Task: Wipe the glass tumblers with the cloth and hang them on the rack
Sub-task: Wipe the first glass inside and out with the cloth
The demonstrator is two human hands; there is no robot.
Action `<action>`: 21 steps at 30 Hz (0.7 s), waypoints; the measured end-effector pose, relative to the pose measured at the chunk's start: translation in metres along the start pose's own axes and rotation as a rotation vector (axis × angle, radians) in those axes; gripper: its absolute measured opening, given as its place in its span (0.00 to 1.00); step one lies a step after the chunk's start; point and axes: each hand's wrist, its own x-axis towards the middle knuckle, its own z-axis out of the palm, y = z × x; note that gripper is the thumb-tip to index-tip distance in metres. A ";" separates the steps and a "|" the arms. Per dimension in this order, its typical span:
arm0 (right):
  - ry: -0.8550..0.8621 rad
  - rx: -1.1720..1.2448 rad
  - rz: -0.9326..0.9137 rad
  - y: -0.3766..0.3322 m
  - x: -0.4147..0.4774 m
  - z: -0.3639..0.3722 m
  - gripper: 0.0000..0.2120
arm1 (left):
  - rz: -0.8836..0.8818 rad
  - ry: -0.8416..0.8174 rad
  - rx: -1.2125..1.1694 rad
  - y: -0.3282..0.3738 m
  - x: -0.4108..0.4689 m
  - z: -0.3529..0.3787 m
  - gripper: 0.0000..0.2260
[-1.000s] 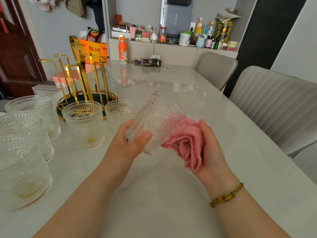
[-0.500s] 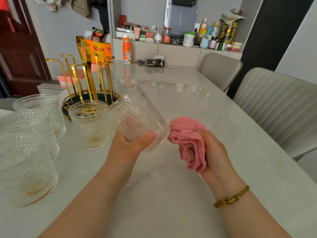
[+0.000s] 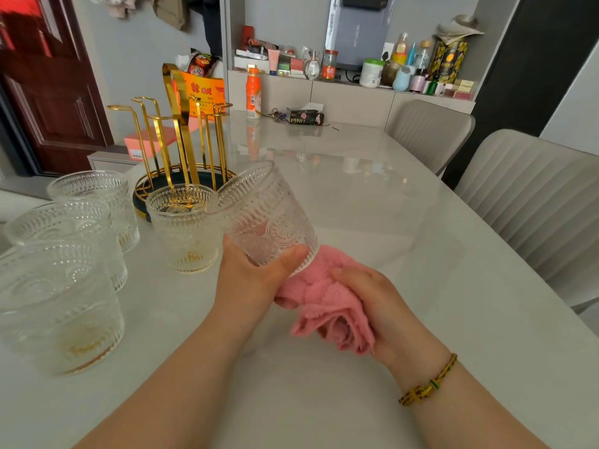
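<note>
Left hand [image 3: 251,280] grips embossed tumbler [image 3: 264,218] near its base, tilted, mouth up-left – above the table [image 3: 372,222]. Right hand [image 3: 372,303] bunches pink cloth [image 3: 321,296] against tumbler base. Four tumblers stand left, near gold rack [image 3: 181,137]

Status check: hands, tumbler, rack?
Left hand grips tumbler, tilted. Right hand holds pink cloth at its base. Rack bare; other tumblers stand in front of it.
</note>
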 end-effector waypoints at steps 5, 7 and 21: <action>0.154 0.161 -0.043 -0.005 0.002 -0.007 0.16 | 0.000 -0.089 0.000 0.006 -0.007 0.004 0.22; 0.168 0.196 -0.060 -0.006 0.003 -0.007 0.17 | 0.012 -0.100 0.008 0.008 -0.009 0.005 0.18; 0.125 0.091 -0.085 -0.013 -0.005 -0.007 0.09 | 0.024 -0.038 -0.003 0.015 -0.008 0.001 0.20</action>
